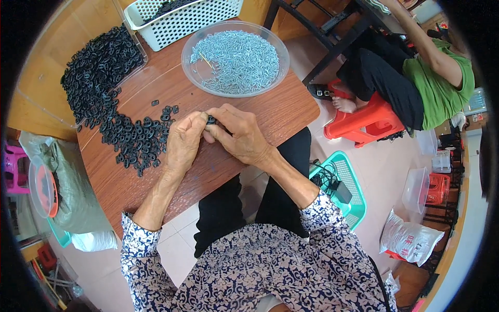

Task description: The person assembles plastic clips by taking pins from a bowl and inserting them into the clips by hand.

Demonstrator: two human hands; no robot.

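Small black part (211,120) was pinched jointly by left hand (185,139) and right hand (240,134), near frame centre, above wooden tabletop (127,193). Loose black oval parts (138,136) were heaped at upper left, scattered toward left hand. Silvery-blue pins (241,58) were held in clear round tub (284,61) at top centre, white perforated basket (187,26) placed just beside, at frame's upper edge.

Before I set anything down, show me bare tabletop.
Bare: the tabletop corner right of the right hand, bordering the clear plastic tub; the near-left strip this side of the black plastic pieces. Crowded: far left, heaped with pieces.
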